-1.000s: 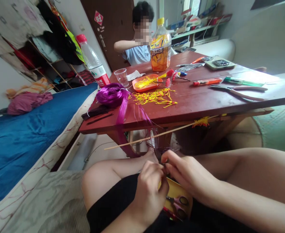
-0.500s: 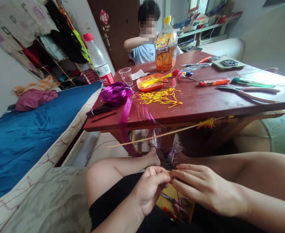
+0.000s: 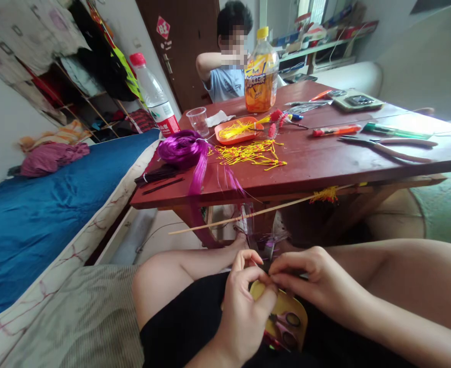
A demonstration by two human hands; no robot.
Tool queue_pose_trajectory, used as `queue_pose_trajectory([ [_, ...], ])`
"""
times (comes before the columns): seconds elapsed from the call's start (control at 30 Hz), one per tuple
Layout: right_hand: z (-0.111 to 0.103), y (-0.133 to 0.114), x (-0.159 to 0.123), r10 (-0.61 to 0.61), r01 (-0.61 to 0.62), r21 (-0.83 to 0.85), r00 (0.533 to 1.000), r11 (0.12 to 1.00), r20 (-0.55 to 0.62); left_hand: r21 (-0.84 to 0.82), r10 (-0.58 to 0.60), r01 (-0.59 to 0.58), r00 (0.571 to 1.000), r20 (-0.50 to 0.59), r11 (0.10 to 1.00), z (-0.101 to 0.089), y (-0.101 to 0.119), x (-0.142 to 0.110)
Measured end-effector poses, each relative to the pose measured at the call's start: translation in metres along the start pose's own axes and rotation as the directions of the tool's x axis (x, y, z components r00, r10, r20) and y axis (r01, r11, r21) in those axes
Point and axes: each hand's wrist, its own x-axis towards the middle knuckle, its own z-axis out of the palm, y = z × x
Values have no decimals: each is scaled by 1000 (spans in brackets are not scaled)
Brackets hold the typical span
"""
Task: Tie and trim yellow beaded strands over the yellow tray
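Note:
Over my lap, my left hand (image 3: 250, 301) and my right hand (image 3: 313, 281) meet with their fingertips pinched together. Whatever lies between the fingers is too small to make out. Just below them a yellow tray (image 3: 302, 327) rests on my lap, partly covered by my left hand. Scissors with pinkish handles (image 3: 289, 321) lie in it, their blades hidden behind my left hand. A red item (image 3: 272, 341) shows beside the scissors, its kind unclear.
Across the red table (image 3: 302, 168) lie purple strands (image 3: 183, 148), yellow stems (image 3: 248, 153), an orange dish (image 3: 225, 139), pliers (image 3: 386, 144) and bottles (image 3: 262, 76). A thin stick (image 3: 241, 217) juts out below the table edge. Another person (image 3: 227, 82) sits opposite.
My left hand has turned and its fingers have curled more, now covering the scissor blades. My right fingers, stretched out before, are bent into a pinch. More of the yellow tray shows.

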Motion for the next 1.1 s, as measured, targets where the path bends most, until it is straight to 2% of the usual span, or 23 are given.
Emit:
queue_pose_trajectory([
  [0.07, 1, 1, 0, 59, -58, 89, 998, 994, -9, 67, 57, -56, 998, -14, 996, 1, 0, -1],
  [0.17, 4, 3, 0, 140, -136, 251, 990, 958, 0, 219, 230, -216, 972, -40, 952, 2, -1, -3],
  [0.27, 6, 1, 0, 197, -180, 370, 980, 911, -7, 382, 430, -381, 902, -49, 842, 1, -4, -4],
  [0.37, 7, -2, 1, 221, -190, 429, 975, 883, -22, 495, 559, -467, 828, -46, 732, 1, -5, -3],
  [0.57, 8, -6, 3, 239, -204, 464, 971, 862, -16, 559, 666, -554, 746, 5, 617, -2, -7, -3],
  [0.77, 5, -5, 9, 277, -294, 530, 954, 795, 114, 549, 785, -739, 579, 221, 391, -11, -8, 1],
  [0.83, 4, -4, 11, 276, -306, 532, 951, 789, 138, 562, 796, -757, 546, 264, 333, -13, -6, 3],
  [0.87, 4, -5, 12, 266, -293, 502, 956, 814, 127, 566, 788, -754, 553, 272, 333, -13, -5, 5],
  [0.9, 3, -6, 12, 247, -261, 434, 965, 862, 90, 562, 765, -740, 585, 269, 369, -13, -3, 6],
  [0.93, 2, -7, 11, 210, -209, 313, 977, 926, 32, 547, 723, -708, 646, 245, 447, -13, 0, 8],
  [0.97, 0, -8, 10, 119, -113, 144, 992, 983, -37, 517, 652, -647, 730, 205, 561, -13, 4, 11],
  [1.0, -2, -9, 8, -47, 42, -63, 995, 997, -84, 468, 543, -547, 825, 159, 694, -13, 8, 13],
  [1.03, -5, -10, 6, -266, 235, -279, 961, 931, -78, 390, 393, -407, 912, 119, 826, -13, 11, 16],
  [1.07, -8, -9, 4, -481, 423, -460, 877, 781, -10, 285, 214, -232, 972, 94, 930, -13, 15, 20],
  [1.1, -11, -8, 2, -644, 569, -577, 759, 585, 95, 161, 26, -41, 995, 95, 986, -13, 17, 23],
])
